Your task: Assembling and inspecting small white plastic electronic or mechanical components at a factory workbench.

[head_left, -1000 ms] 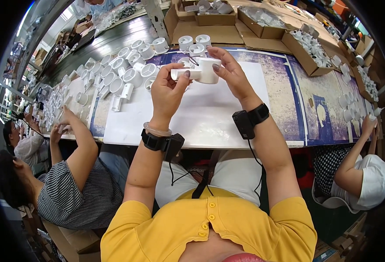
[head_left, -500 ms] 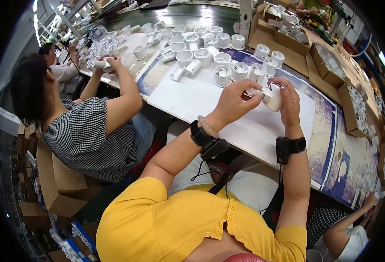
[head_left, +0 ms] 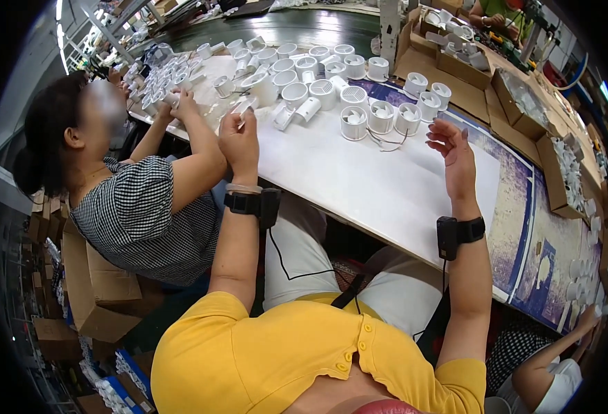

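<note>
My left hand (head_left: 240,141) is raised over the left end of the white board (head_left: 331,179), its fingers pinched on a small white plastic piece (head_left: 246,105). Just past the fingertips is a slightly blurred white cylinder (head_left: 264,88); whether it touches that piece I cannot tell. My right hand (head_left: 453,152) hovers over the board's right part, fingers apart and holding nothing. Left of it stand three white round fan housings (head_left: 381,117) with blades showing inside. Thin brownish wires (head_left: 389,143) lie in front of them.
Several more white round housings (head_left: 295,94) crowd the board's far side. More fan housings (head_left: 429,103) stand at the far right, beside open cardboard boxes (head_left: 557,169) of white parts. A co-worker in a checked top (head_left: 135,207) sits close on my left, handling a white part.
My left hand has swung left, away from my right hand. The white cylinder between my hands is gone from there, and my right hand has opened. The co-worker's head has turned.
</note>
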Motion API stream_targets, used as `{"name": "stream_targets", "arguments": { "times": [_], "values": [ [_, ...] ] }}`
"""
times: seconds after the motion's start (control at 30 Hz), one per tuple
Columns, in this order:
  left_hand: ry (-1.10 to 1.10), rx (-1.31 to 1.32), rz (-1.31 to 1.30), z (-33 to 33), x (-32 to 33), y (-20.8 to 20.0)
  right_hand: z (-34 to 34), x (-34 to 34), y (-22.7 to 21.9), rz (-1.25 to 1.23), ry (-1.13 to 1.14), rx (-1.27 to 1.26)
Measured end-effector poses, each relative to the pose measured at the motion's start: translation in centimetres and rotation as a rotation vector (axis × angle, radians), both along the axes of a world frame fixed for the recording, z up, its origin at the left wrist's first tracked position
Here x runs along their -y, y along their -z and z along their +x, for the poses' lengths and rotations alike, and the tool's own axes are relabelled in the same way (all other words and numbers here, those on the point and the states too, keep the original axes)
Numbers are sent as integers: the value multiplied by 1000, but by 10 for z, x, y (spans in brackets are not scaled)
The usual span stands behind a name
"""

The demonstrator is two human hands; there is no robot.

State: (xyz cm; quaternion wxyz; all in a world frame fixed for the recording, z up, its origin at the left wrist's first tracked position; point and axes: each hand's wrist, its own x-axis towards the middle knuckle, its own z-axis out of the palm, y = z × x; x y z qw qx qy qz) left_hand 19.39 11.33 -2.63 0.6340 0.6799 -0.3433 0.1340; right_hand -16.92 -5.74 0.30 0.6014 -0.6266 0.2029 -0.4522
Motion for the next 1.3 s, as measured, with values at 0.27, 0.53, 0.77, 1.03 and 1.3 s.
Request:
{"name": "stream_targets", "arguments": {
  "times": [0.27,0.53,0.77,1.03,1.3],
  "values": [
    [-264,116,304,38,-13,28,-1,1,2,-59,-27,-65],
    [-277,221,146,-5,-11,40,-2,9,6,-5,83,-67],
    [158,470,284,-93,13,-19,-5,9,9,-17,94,-74],
    [491,580,628,-105,105,-27,-2,9,10,-24,53,-95],
    [458,706,983,-113,131,-34,-3,8,7,-37,32,-127]
  ]
}}
